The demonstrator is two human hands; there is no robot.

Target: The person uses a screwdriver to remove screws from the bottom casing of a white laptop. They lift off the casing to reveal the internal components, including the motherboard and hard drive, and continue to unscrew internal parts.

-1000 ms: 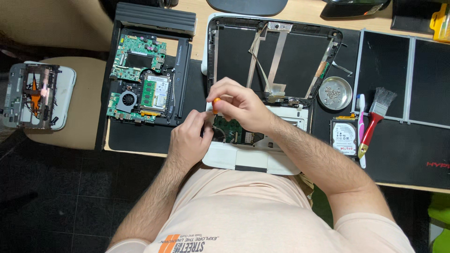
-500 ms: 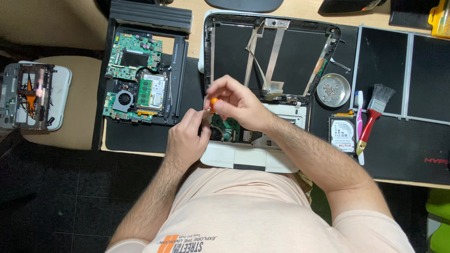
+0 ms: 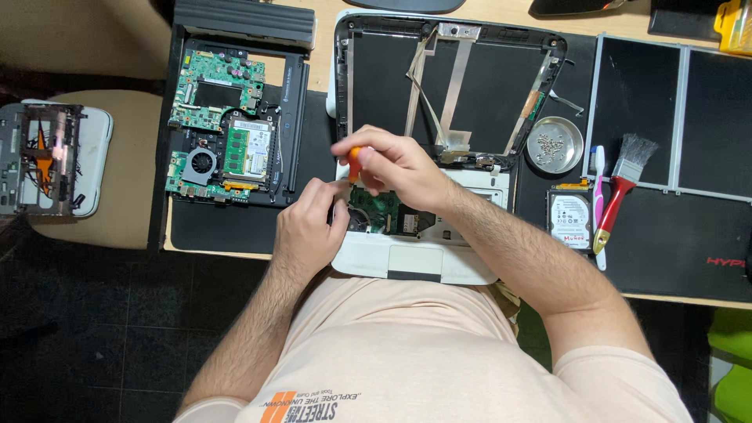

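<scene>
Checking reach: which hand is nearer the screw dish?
Right. The right hand holds a screwdriver just left of the screw dish; the left hand sits farther left.

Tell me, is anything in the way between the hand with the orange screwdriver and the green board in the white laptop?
Nothing visible: the right hand holds the orange screwdriver right over the green board. The left hand rests beside it.

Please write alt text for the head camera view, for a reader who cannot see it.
A person's right hand holds an orange-handled screwdriver over an opened white laptop; the left hand rests at its left edge. A second stripped laptop lies to the left.
</scene>
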